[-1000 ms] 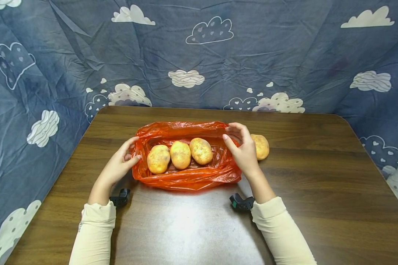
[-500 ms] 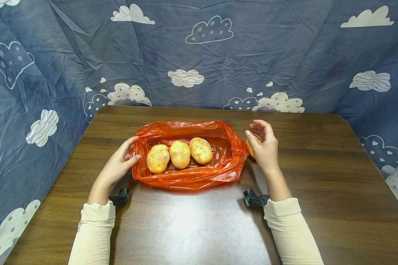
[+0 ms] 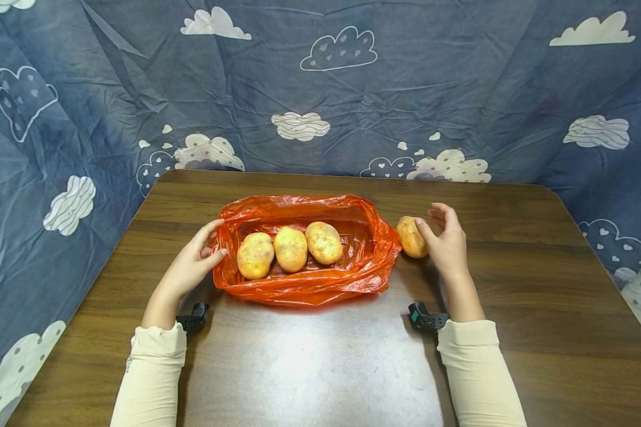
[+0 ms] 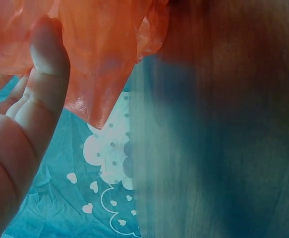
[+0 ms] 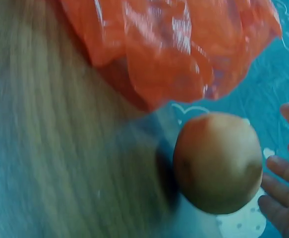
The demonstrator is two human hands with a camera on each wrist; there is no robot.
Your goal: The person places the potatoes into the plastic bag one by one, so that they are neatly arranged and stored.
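Three yellow-brown potatoes (image 3: 291,249) lie in a row inside a red plastic bag (image 3: 305,290), whose wide mouth faces up. At the bag's left end my left hand (image 3: 189,264) touches the plastic, thumb and fingers apart. The left wrist view shows that thumb (image 4: 50,54) straight against the red film. Just outside the bag's right end, another potato (image 3: 412,237) rests on the table. My right hand (image 3: 448,243) is to the right of this potato with spread fingers. In the right wrist view a gap shows between the potato (image 5: 217,163) and the fingers (image 5: 285,171).
Brown wood-patterned table (image 3: 523,284) runs under everything, with a bright glare patch in front of the bag. A blue cloth with white clouds (image 3: 299,127) hangs behind and beside it. Each wrist bears a black camera mount (image 3: 426,317).
My right hand has let go of the bag's right side and moved right, over and past the loose potato, which now shows whole. That end of the bag has spread outward. My left hand stays put.
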